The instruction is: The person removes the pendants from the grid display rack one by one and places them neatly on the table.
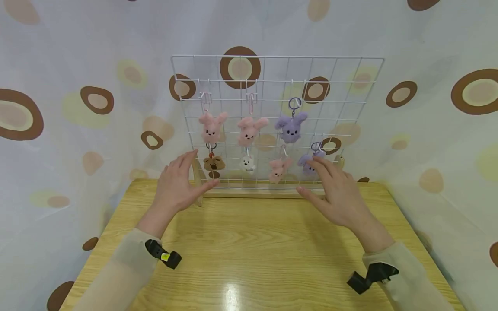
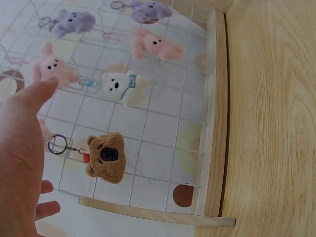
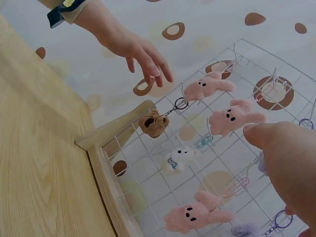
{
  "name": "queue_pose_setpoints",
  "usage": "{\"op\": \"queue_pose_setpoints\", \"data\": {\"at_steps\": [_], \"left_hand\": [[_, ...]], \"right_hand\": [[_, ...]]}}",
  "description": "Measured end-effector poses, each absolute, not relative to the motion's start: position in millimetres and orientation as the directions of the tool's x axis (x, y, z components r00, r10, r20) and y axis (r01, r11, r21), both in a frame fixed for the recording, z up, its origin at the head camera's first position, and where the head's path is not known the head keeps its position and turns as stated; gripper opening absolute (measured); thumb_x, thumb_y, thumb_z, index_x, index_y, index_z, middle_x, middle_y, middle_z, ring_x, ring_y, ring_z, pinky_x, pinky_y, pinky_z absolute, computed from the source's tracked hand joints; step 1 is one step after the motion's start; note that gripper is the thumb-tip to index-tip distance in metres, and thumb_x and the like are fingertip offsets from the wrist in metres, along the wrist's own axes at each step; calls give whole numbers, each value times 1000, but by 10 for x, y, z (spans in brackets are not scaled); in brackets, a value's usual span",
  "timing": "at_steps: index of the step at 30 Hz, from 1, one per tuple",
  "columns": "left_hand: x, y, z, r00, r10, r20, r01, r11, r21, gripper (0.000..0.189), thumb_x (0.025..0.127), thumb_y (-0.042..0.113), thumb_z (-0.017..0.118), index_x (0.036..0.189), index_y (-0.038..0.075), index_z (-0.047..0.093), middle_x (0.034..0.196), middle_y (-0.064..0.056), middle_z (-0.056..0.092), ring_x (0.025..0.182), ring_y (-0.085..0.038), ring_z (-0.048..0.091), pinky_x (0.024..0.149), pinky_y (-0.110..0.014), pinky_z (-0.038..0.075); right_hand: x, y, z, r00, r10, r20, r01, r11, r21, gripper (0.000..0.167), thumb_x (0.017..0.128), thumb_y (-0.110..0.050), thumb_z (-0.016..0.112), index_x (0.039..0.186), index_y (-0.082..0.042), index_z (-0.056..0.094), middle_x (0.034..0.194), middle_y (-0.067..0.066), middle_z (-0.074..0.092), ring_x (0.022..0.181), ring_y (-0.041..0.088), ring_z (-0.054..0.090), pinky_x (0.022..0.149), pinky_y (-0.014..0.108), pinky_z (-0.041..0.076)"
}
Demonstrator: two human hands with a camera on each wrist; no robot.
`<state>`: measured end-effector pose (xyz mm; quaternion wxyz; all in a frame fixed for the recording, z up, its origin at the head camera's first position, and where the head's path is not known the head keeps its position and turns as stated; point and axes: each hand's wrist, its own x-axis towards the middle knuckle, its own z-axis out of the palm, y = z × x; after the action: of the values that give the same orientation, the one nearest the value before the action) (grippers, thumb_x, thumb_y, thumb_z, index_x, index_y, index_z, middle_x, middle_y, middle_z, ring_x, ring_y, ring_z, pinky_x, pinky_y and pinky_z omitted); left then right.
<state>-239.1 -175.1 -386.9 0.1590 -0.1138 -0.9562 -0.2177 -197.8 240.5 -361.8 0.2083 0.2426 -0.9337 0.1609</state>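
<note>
A white wire grid rack (image 1: 241, 56) stands upright on a wooden base (image 1: 249, 194), hung with plush keychains. On its upper row are two pink bunny keychains (image 1: 211, 129) and a purple bunny keychain (image 1: 291, 128). Below hang a brown bear keychain (image 1: 214, 163), a white dog keychain (image 2: 126, 89), a third pink bunny keychain (image 3: 197, 213) and a second purple bunny keychain (image 1: 307, 166). Beside the bear, at the rack's left end, my left hand (image 1: 177, 183) is spread and holds nothing. My right hand (image 1: 338, 194), fingers extended, partly overlaps the lower purple bunny in the head view.
The rack stands at the back of a wood-grain table (image 1: 241, 242). A wooden side foot (image 3: 111, 126) supports its left end. Behind it hangs a white cloth (image 1: 128, 39) patterned with brown and cream spots. Some bare hooks and grid wires show among the keychains.
</note>
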Motion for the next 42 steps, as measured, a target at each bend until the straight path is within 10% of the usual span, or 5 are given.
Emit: {"op": "queue_pose_setpoints", "data": {"at_steps": [42], "left_hand": [[-2910, -2015, -4103, -994, 40, 102, 101, 696, 711, 80, 103, 48, 65, 164, 6, 35, 149, -24, 55, 128, -44, 60, 99, -56, 53]], "right_hand": [[-2328, 2428, -3253, -857, -321, 404, -514, 599, -614, 51, 105, -22, 70, 149, -4, 54, 138, 16, 64, 109, 31, 67, 88, 50, 53]]}}
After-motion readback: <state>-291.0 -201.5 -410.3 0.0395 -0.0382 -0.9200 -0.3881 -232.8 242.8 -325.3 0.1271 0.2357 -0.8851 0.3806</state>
